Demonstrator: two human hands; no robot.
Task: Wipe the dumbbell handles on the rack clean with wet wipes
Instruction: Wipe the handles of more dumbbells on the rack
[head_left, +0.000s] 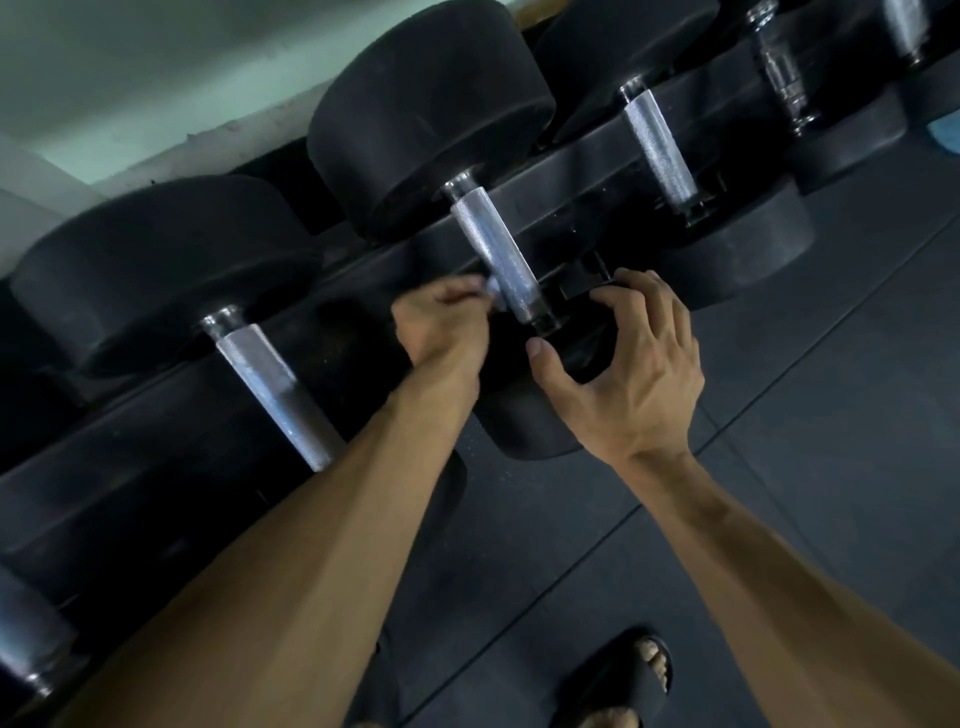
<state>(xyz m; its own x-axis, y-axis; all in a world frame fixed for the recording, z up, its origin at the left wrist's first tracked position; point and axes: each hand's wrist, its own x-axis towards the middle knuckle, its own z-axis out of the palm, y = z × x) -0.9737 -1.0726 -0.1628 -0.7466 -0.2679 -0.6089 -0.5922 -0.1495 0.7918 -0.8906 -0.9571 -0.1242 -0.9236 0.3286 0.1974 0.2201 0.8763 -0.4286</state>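
On the black metal rack (582, 171) lie black rubber-ended dumbbells; the left hand (441, 325) pinches a small white wet wipe (491, 291) against the near end of the middle knurled steel handle (496, 254). The right hand (631, 364) curls around that dumbbell's near black head (530, 415), largely hiding it. A black sandal (623, 680) stands on dark floor mats (805, 389); most of the wipe is hidden in the fingers.

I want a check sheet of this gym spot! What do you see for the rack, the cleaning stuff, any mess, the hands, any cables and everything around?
Surface: black rack carrying a row of dumbbells.
Job's things: middle handle, knurled metal, being worked on; a small white wet wipe sits at its lower left side. Left handle and right handle are untouched by hands.
Clutter: nothing seen.
Grippers: left hand curled, pinching the wet wipe beside the middle handle; right hand with fingers bent over the black weight head at that handle's near end.
Cables: nothing seen.
Surroundings: dark rubber floor, pale wall, a foot in a black sandal.
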